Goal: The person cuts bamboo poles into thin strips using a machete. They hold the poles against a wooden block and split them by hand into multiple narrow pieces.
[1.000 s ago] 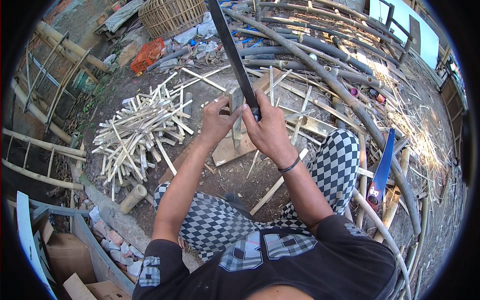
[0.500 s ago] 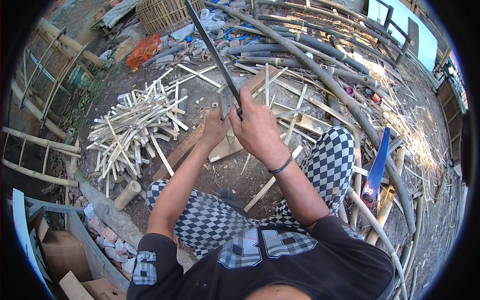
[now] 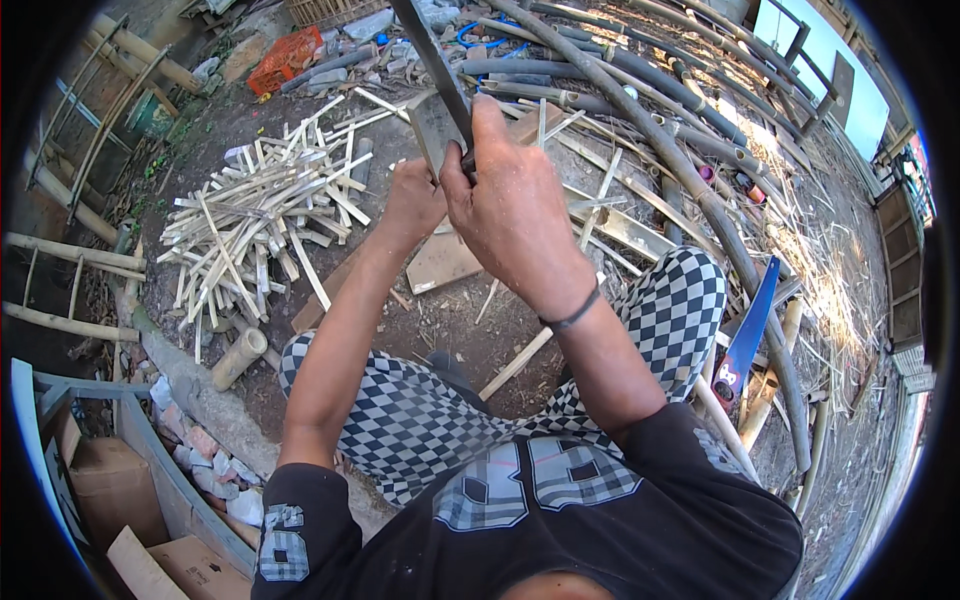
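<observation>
— Both hands have come up and closer to the camera since a second ago, and the long dark blade (image 3: 432, 62) with them. It leaned to the right then; now it runs up and to the left, out of the top of the view.

— Who holds what?

— The right hand (image 3: 515, 205) is wrapped shut around the blade's lower end, fingers (image 3: 490, 120) curled tight. The left hand (image 3: 415, 200) is closed on a flat bamboo strip (image 3: 432, 135) that stands upright just beside the blade, touching it as far as I can tell.

— Is the edge in the bamboo?

— I cannot tell; the right hand covers the spot where they meet. I'd judge the splitting stroke is in hand, since blade and strip sit together between the two fists, above the wooden board (image 3: 445, 262) on the ground.

— And the rest of the yard?

— Much as it was. A heap of split bamboo sticks (image 3: 255, 215) lies on the dirt to the person's left, well apart from the hands. Long bamboo poles (image 3: 660, 130) curve across the ground beyond, a short bamboo offcut (image 3: 238, 358) lies near the left knee, and a blue tool (image 3: 750, 330) rests by the right leg. The person sits with checked trousers (image 3: 400, 420) spread either side of the work.
</observation>
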`<state>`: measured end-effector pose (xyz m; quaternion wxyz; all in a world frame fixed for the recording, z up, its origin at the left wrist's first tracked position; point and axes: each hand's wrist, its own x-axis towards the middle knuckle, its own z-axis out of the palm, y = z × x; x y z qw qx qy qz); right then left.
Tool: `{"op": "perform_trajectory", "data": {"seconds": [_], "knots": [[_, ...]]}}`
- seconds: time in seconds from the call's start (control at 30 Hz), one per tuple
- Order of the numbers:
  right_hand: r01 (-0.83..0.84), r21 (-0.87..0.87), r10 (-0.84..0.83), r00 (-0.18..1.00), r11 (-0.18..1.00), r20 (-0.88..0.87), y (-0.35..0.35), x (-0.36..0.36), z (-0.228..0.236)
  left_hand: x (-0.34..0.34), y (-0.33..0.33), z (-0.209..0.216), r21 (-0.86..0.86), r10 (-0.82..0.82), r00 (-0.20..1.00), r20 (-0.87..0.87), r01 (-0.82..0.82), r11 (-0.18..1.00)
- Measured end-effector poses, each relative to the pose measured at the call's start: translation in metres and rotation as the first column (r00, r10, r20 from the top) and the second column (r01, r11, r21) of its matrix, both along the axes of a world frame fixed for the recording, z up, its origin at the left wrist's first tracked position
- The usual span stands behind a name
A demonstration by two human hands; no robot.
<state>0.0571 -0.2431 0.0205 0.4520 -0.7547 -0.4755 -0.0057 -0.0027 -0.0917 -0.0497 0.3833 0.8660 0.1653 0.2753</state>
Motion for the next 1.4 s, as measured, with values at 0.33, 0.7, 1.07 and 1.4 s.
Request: {"op": "perform_trajectory", "data": {"seconds": [0.33,0.7,1.07,1.4], "knots": [[0.061,-0.16,-0.063,0.998,0.985,-0.007,-0.003,0.014,-0.02,0.028,0.008,-0.119,-0.103,-0.015,1.0,0.009,0.016,0.995],[-0.023,-0.127,0.019,0.999,0.992,-0.034,0.023,0.041,-0.069,-0.006,0.063,-0.057,-0.04,-0.18,0.431,-0.884,0.315,0.948],[-0.198,-0.323,0.073,0.93,0.925,-0.361,0.044,0.084,-0.051,0.033,0.032,0.059,0.546,0.232,0.972,-0.032,-0.177,0.819],[-0.044,-0.605,0.021,0.999,0.795,-0.045,0.056,0.124,-0.014,0.067,0.06,0.033,0.586,0.137,0.975,0.176,-0.216,0.781]]}}
